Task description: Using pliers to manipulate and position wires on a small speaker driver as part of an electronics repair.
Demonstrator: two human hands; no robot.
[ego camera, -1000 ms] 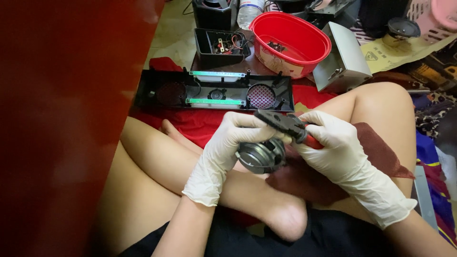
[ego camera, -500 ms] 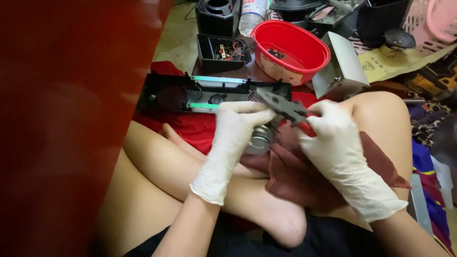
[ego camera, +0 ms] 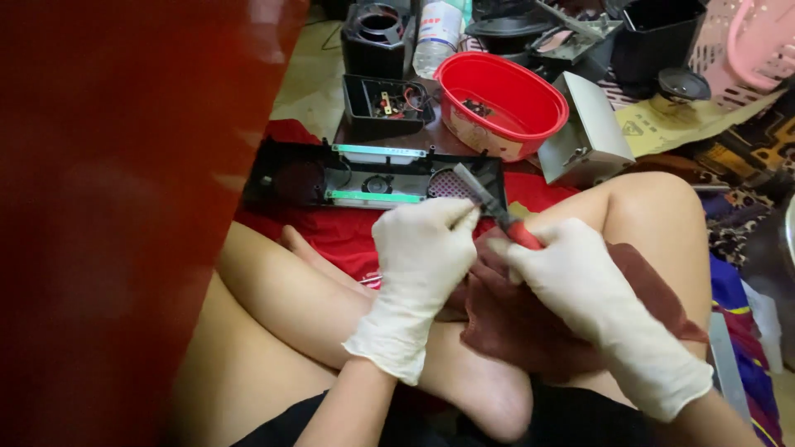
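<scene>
Both hands wear white gloves and work over my crossed legs. My right hand [ego camera: 571, 285] grips red-handled pliers [ego camera: 495, 207], whose dark jaws point up and left. My left hand [ego camera: 422, 252] is closed over a small round metal part that is now almost wholly hidden under the glove. The pliers' jaws meet my left fingertips. A dark brown cloth [ego camera: 530, 323] lies on my lap under both hands.
A long black open casing [ego camera: 290, 178] with green strips lies on a red cloth just beyond my hands. Behind it stand a red bowl [ego camera: 501, 103], a small black box of parts [ego camera: 385, 103], a grey metal box [ego camera: 584, 136], a bottle and a pink basket. A blurred red surface [ego camera: 124, 207] fills the left.
The round metal part, plainly visible in my left hand a second ago, is now covered by the glove. The pliers have swung upward, and both hands have shifted up toward the casing.
</scene>
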